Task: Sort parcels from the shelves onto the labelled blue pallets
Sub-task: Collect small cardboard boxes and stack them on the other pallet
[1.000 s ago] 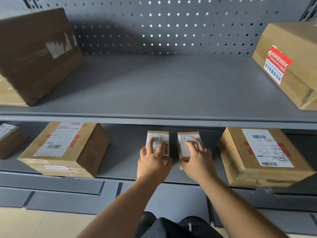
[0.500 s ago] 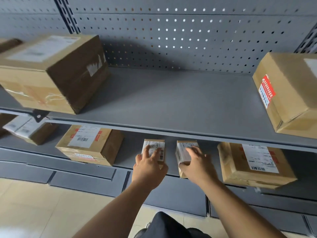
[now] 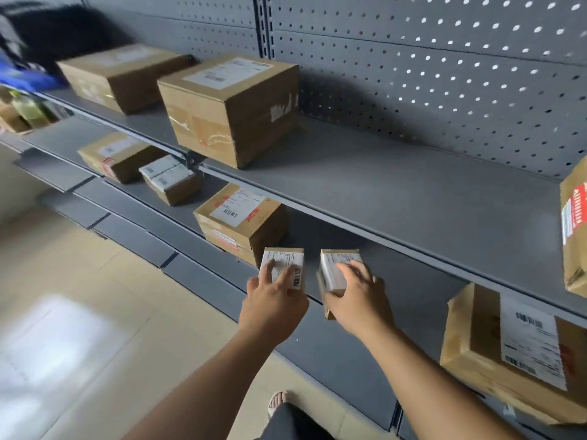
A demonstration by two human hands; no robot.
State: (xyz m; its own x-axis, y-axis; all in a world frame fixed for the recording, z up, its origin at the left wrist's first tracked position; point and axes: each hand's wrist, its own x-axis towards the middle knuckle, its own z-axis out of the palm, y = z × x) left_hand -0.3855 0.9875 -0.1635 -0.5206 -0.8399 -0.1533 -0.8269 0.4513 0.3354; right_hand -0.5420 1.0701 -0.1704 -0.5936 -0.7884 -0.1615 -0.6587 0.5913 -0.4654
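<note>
Two small parcels sit side by side near the front edge of the lower shelf, a narrow gap between them, and each has its own hand on it — so neither hand has to cross over. The left small parcel lies flat with its label up and its long axis running back into the shelf, away from the person; the left hand comes at it from the near end, fingers spread and laid on the label, thumb out of sight. That hand looks loosely open, resting on top and not yet clamped, though whether the thumb hooks the near edge cannot be told. The right small parcel is tipped, its near corner hanging past the shelf lip; the right hand wraps it from the right and front, fingers curled over the white label, and this one appears closed around the box. Just beside the left parcel, to its left and behind, stands a medium labelled box; a larger box sits well apart to the right. No blue pallet shows here, so the likely next need is to draw both parcels straight back toward the body, along their long axes, clear of the upper shelf overhead.
</note>
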